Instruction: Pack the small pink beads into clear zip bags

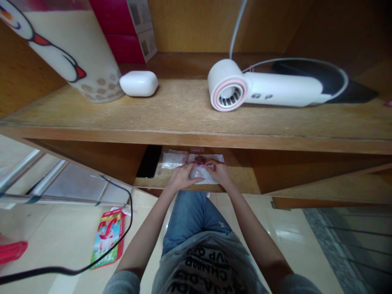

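On the lower shelf a small cluster of pink and purple bits [200, 160], perhaps beads, lies on a white sheet [219, 157]. My left hand [183, 176] rests at the left of the sheet, its thumb stretched apart from its fingers and its fingertips close by the cluster. From the right, my right hand [219, 172] reaches in with thumb and forefinger bent together at the cluster's edge; what is between them is too small to make out. Left of the sheet are a clear plastic bag [173, 159] and a black phone [150, 161].
The upper shelf [180, 118] juts out above my hands. It carries a white hair dryer [278, 87] with a cord, a white earbud case [139, 83], a large cup [101, 53] and pink boxes [122, 36]. A black cable [130, 216] hangs at the left.
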`<state>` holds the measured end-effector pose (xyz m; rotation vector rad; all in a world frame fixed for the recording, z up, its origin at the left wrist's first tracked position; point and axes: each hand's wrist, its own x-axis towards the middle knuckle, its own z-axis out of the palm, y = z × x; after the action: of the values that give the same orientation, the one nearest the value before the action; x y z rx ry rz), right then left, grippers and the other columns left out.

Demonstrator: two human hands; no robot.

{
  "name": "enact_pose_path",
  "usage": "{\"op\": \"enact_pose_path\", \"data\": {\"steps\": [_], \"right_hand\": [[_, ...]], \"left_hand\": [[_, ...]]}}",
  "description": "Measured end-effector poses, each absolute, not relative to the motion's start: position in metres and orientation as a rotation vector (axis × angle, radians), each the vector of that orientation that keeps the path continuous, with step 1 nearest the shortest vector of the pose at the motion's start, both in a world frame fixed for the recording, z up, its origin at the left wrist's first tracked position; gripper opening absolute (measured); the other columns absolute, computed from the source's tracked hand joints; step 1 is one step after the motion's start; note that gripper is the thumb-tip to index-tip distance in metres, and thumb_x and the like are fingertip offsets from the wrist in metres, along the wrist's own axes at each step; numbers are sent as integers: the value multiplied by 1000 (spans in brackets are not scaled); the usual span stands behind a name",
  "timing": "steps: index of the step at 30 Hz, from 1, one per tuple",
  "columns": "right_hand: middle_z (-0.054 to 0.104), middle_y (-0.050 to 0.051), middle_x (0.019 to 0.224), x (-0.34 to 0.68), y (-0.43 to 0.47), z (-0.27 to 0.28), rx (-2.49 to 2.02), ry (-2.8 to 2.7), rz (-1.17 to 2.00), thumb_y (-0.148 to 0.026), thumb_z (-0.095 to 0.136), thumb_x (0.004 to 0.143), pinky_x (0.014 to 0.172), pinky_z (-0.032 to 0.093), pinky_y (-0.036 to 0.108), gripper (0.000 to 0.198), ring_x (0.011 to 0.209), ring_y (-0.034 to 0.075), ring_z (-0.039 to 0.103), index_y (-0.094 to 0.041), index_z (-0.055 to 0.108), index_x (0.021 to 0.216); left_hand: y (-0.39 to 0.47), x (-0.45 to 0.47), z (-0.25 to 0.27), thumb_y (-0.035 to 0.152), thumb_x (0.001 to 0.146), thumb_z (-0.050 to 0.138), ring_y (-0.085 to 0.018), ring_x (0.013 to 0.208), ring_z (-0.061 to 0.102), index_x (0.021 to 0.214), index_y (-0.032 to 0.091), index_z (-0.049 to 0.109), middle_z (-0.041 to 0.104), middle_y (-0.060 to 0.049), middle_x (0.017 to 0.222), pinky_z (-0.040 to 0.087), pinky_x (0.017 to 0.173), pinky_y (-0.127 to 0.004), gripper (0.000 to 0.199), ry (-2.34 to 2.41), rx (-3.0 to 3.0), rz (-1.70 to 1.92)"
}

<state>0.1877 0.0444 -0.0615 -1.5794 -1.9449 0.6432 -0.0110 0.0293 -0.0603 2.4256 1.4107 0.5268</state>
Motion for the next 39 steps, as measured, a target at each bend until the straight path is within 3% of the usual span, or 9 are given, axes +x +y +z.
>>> {"op": "enact_pose_path", "data": {"steps": [8,21,28,39], "right_hand": [[65,0,64,182,44,-56,-1677,-2049,528,-34,50,80,51,31,22,20,56,14,55,-24,66,83],[70,4,81,182,37,-56,-1620,-2181,528,-31,48,82,60,36,24,23,69,17,61,-24,68,90],[59,-2,58,179,36,-62,-1453,-1943,858,-42,49,81,48,30,21,29,50,11,46,-21,67,86],[66,2,77,170,37,-59,-1177,-1866,1099,-30,57,77,59,39,22,16,64,12,54,-17,66,80]], "left_hand": [[29,-11,-58,58,72,55,-24,94,61,118,19,46,63,-8,105,46,79,-34,61,1418,2413,544],[29,-11,-57,62,72,51,-25,93,61,118,16,47,63,-10,105,47,78,-34,65,1420,2437,517],[29,-11,-58,62,72,51,-25,96,60,119,17,45,62,-9,109,46,81,-34,65,1425,2434,517],[30,-12,-61,57,74,52,-24,91,61,115,16,48,63,-9,102,47,76,-33,58,1383,2455,587]]}}
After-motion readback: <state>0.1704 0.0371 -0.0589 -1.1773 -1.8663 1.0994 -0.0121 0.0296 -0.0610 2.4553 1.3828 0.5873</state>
